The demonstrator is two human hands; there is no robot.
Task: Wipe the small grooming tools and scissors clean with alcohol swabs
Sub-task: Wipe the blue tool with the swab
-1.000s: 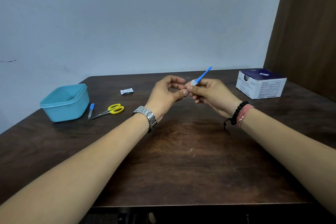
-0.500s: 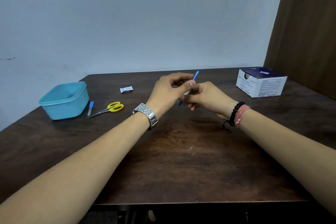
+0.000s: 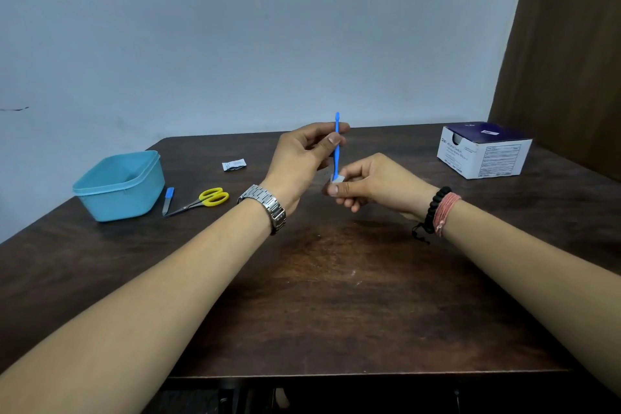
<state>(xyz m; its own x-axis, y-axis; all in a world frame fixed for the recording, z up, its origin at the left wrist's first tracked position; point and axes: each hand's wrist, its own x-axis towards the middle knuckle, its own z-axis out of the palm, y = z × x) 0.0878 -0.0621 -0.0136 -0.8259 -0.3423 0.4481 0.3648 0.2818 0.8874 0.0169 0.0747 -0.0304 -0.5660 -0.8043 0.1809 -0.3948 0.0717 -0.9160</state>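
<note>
The slim blue plastic grooming stick [image 3: 337, 144] stands nearly upright at frame centre, above the dark brown wooden worktop [image 3: 336, 296], its rounded tip uppermost. The left hand [image 3: 302, 161] pinches its upper shaft between thumb and fingers; the right hand [image 3: 373, 183] pinches a small folded white alcohol swab [image 3: 337, 178] around its lower end. One second ago the stick pointed toward the upper right, with the swab near the meeting fingertips; half a second ago it was largely hidden between the two hands. It has since turned upright, and the swab now sits at the bottom end. Judgement: the wiping stroke has travelled along the shaft, so this tool is probably close to clean, and the next action would be either a final pass or setting it down. At left of frame, untouched on the worktop, lie the yellow-handled steel scissors [image 3: 201, 200] and, just beside them, a small metal tool with a blue cap [image 3: 168, 200]; both appear still to need wiping. Beside these stands a light blue square plastic tub [image 3: 134, 191]. A small white torn sachet [image 3: 234, 164] lies beyond the scissors. A white and dark blue cardboard swab box [image 3: 484, 151] stands at upper right. A metal watch [image 3: 265, 207] is on the left wrist and beaded bracelets [image 3: 440, 208] are on the right.
</note>
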